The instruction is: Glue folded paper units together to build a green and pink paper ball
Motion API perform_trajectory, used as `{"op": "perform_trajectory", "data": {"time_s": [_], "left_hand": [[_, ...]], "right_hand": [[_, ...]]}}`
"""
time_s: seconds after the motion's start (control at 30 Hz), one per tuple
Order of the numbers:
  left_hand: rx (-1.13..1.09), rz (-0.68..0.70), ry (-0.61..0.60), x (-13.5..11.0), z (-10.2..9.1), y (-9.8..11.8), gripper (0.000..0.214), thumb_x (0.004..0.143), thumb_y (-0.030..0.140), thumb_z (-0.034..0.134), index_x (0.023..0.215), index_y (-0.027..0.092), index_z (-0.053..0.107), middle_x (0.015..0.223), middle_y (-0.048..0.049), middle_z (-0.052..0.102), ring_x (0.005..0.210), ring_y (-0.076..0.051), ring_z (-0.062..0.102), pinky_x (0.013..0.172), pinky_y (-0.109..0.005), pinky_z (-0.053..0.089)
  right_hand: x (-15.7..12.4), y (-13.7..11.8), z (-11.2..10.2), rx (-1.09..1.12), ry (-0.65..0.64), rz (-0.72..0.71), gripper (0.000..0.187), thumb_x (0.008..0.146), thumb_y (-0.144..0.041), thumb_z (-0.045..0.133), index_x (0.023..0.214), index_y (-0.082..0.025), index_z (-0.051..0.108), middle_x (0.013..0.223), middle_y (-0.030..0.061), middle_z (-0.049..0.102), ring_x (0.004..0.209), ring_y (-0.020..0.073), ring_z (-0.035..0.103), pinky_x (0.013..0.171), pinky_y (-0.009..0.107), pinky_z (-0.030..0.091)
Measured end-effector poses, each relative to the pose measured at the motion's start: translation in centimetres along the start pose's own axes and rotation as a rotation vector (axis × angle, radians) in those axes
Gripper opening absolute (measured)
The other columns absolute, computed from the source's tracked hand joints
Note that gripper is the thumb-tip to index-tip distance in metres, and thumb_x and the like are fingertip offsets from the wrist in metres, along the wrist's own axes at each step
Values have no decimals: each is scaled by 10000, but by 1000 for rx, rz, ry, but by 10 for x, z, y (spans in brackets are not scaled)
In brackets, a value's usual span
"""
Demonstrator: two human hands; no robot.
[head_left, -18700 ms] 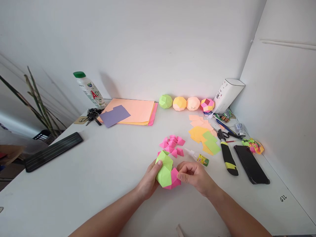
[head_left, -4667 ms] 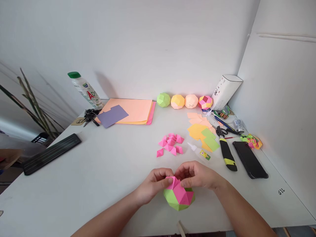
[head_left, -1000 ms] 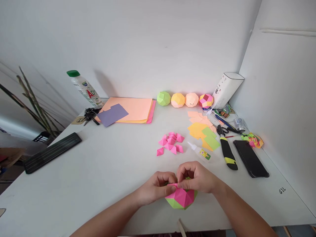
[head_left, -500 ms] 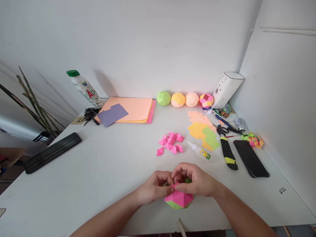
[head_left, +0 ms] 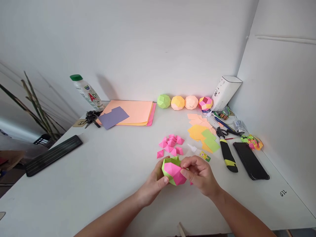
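Observation:
Both my hands hold a half-built paper ball (head_left: 172, 169) of green and pink folded facets above the white table (head_left: 106, 171). My left hand (head_left: 151, 186) cups it from the left and below, fingers curled against it. From the right, my right hand (head_left: 198, 174) pinches a pink facet with thumb and forefinger. A heap of small pink folded pieces (head_left: 171, 144) lies just beyond the ball. A small glue bottle (head_left: 199, 153) lies to the right of that heap, close to my right hand.
Four finished paper balls (head_left: 184, 102) line the back wall beside a white box (head_left: 225, 93). Loose orange and green squares (head_left: 203, 133), scissors, a yellow-black cutter (head_left: 228, 156) and a phone (head_left: 250, 160) lie right. Coloured sheets (head_left: 130, 112), keys, a bottle (head_left: 86, 92) and a black bar (head_left: 53, 154) lie left.
The ball has been lifted and turned since half a second ago. It now sits higher and farther from me, with a pink face toward the camera; both hands still grip it.

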State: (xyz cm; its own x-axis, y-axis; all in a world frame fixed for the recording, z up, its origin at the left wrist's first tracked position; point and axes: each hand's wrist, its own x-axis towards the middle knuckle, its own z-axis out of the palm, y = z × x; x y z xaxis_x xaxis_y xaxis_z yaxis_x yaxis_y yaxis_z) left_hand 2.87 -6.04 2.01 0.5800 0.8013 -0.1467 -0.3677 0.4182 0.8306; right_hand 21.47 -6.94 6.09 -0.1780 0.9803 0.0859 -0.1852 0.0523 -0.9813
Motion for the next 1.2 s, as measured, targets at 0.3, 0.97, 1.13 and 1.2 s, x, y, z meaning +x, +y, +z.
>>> {"op": "perform_trajectory", "data": {"time_s": [0.3,0.97,1.13,1.2], "left_hand": [[81,-37,73,1,1,7,846,715,414,726,1397,278,244,1155,-101,577,1040,-249,554,878,-385,456],[315,84,51,-2,-8,7,888,733,312,725,1433,281,180,1306,-117,472,1210,-297,448,1011,-432,363],[224,66,121,1,-7,7,803,746,444,683,1409,292,256,1469,-136,282,1306,-342,342,965,-428,416],[176,-7,137,2,-5,8,779,767,499,636,1412,277,258,1476,-150,274,1301,-354,347,946,-435,426]], "right_hand": [[2,-2,-2,-51,-63,185,190,742,-286,715,832,-195,575,774,-18,526,586,75,460,483,191,391],[8,3,-10,171,-377,422,361,740,-223,733,1055,-174,565,967,55,654,845,160,634,746,318,512],[7,6,-5,95,-224,320,300,746,-195,726,1009,-194,582,888,17,671,780,135,631,715,288,504],[5,7,-2,81,-175,274,305,746,-198,727,1010,-207,575,874,6,672,784,133,625,728,290,498]]}}
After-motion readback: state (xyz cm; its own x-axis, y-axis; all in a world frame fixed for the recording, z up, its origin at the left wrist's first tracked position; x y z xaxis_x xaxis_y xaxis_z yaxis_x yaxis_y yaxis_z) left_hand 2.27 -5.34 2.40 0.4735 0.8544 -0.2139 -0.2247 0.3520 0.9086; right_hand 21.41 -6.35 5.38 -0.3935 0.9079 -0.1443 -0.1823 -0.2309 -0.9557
